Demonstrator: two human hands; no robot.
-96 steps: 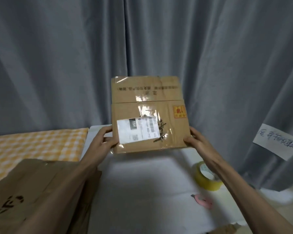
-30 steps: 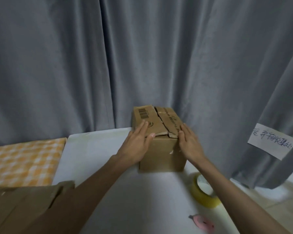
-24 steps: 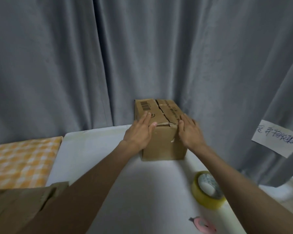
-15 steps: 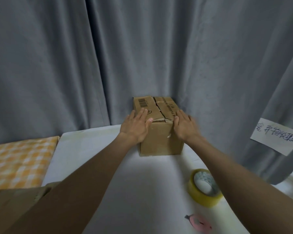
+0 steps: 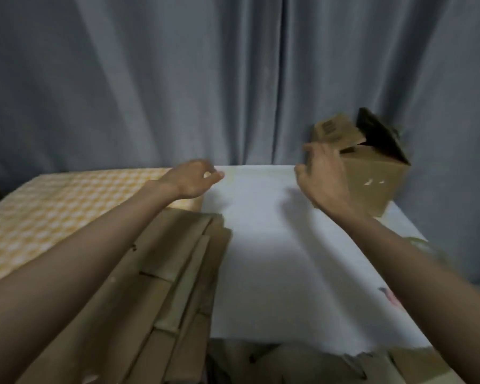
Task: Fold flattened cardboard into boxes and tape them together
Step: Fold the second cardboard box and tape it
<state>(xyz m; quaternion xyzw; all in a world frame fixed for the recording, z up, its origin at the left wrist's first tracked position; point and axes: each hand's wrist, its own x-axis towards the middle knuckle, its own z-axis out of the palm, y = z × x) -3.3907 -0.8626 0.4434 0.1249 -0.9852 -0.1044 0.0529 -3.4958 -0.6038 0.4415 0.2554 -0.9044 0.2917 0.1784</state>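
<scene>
The box (image 5: pixel 369 173) sat at the far right corner of the desk (image 5: pixel 275 259), against the curtain (image 5: pixel 233 79), just beyond the right hand (image 5: pixel 323 178). Its top flaps stood partly up and untaped, so it was probably parked there out of the way rather than finished. The right hand was spread with relaxed fingers, right beside the box's near side; blur hid whether it touched. The left hand (image 5: pixel 191 177) hovered loosely curled and held nothing, above the stack of flat cardboard (image 5: pixel 161 286) lying below its wrist, likely heading for the next sheet. A checked cloth (image 5: pixel 53 206) lay to the left of that hand.

Half a second before, both hands had pressed flat on the box's flaps at the middle of the view. Now the left had come off and moved away left, the flaps had sprung up, and the view had swung left, so the tape roll seen earlier was no longer visible.
</scene>
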